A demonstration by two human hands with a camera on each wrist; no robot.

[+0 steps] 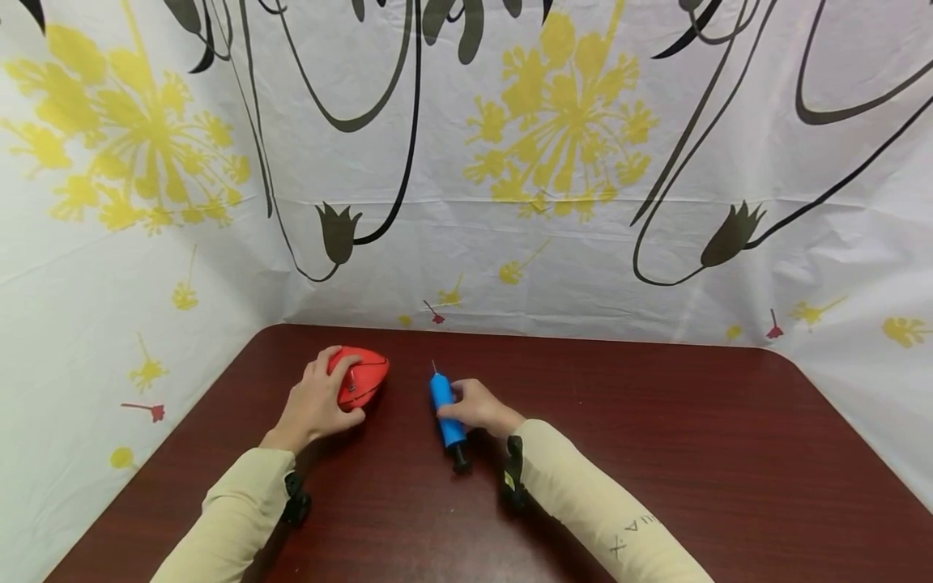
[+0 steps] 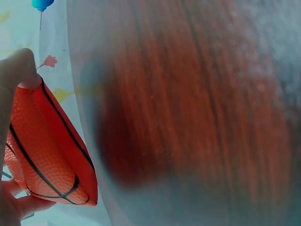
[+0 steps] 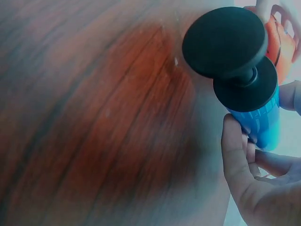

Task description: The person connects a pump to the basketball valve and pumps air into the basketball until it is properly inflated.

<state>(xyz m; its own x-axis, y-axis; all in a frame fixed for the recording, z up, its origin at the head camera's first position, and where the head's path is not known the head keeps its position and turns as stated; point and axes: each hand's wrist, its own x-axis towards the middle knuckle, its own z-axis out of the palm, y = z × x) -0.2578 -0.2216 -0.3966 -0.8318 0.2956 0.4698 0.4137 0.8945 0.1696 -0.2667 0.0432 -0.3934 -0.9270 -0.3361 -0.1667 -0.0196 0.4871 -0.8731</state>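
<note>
A limp, partly collapsed red-orange basketball (image 1: 367, 377) with black seam lines sits at the table's left side. My left hand (image 1: 315, 405) grips it, fingers over the top and thumb at the near side. In the left wrist view the basketball (image 2: 47, 146) shows a sharp fold along one edge. To its right, my right hand (image 1: 477, 406) holds a blue ball pump (image 1: 441, 392) by its barrel. The pump's thin needle (image 1: 434, 367) points away from me. Its black handle (image 3: 225, 42) faces the right wrist camera, close to the body.
The dark red-brown wooden table (image 1: 656, 437) has rounded far corners. Behind it and along the sides hangs a white cloth (image 1: 408, 275) printed with yellow flowers and dark stems. Black straps with devices (image 1: 514, 465) sit on both wrists, over beige sleeves.
</note>
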